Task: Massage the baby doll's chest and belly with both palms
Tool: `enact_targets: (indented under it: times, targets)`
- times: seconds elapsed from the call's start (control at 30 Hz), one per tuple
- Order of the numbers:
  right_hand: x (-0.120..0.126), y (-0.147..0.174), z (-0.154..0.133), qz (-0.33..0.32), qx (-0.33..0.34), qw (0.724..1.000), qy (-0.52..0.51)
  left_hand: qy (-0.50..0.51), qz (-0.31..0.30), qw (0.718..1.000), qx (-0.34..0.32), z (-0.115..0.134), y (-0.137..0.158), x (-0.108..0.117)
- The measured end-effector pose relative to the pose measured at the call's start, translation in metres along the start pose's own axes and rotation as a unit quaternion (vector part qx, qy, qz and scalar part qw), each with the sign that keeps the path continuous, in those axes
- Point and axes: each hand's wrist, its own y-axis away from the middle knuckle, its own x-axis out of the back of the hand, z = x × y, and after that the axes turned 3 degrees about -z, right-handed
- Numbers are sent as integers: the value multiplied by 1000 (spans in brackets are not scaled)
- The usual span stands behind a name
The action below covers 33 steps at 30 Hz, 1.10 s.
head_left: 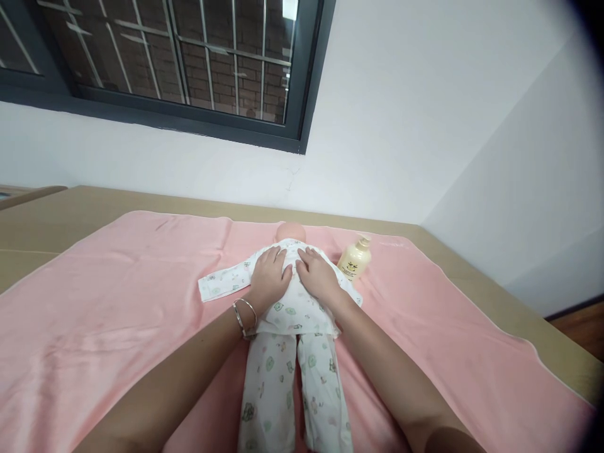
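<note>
A baby doll [291,231] lies on a pink blanket [155,270], its head toward the wall. It wears a white printed top [295,308] and matching trousers [271,377]. My left hand [270,274] rests flat on the left side of the doll's upper body, fingers stretched toward its head; a silver bangle [240,318] circles that wrist. On the right side of the same top lies my right hand [319,274], also with fingers extended. One sleeve [224,281] reaches out to the left; the other is partly hidden by my right arm. The doll's face does not show.
A pale yellow pump bottle [355,258] is on the blanket just right of the doll. The blanket covers most of a wooden tabletop [226,209]. Behind it rise a white wall [377,113] and a dark-framed window [302,88] with bars.
</note>
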Motion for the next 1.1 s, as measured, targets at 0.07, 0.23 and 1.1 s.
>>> enact_targets:
  times: [0.07, 0.23, 1.1]
  targets:
    - [-5, -5, 9, -2, 34, 999, -9, 8, 0, 1000, -9, -1, 0, 0]
    - [-3, -4, 7, -8, 69, 998, 7, 30, 34, 999, -23, 1, 2, 2]
    - [-1, -5, 9, 33, 22, 993, -111, 62, -20, 996, 69, -2, 2, -6]
